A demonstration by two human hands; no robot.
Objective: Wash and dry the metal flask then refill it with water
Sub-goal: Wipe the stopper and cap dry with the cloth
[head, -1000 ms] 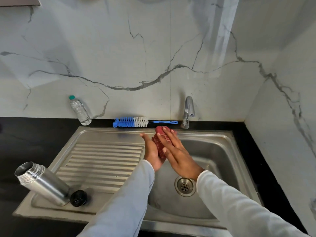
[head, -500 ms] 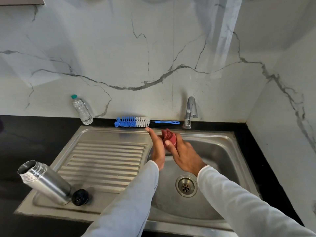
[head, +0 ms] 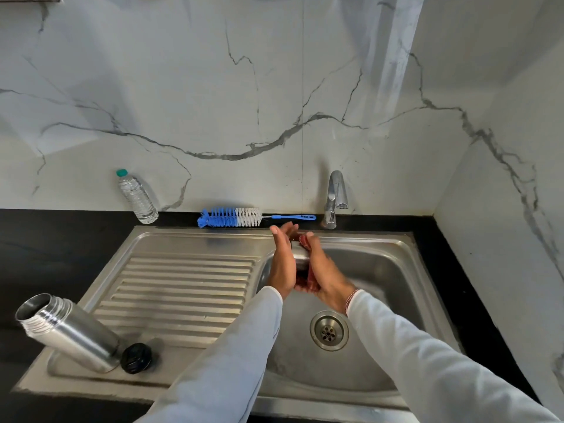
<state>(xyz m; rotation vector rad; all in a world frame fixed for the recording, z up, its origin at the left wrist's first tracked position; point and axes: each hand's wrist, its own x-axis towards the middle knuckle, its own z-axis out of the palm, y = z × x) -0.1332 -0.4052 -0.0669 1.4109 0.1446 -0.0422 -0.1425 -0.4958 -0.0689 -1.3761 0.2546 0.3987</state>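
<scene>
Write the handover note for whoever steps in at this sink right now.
Left hand: fingers straight, pressed against a small steel cup.
Right hand: holds a red scrubber against that cup, over the basin.
Flask: open, on the drainboard, its black cap beside it.
Bottle brush and water bottle sit by the wall. No water shows at the tap.
Done: flask opened.
Left: scrub flask, rinse, dry, refill.
</scene>
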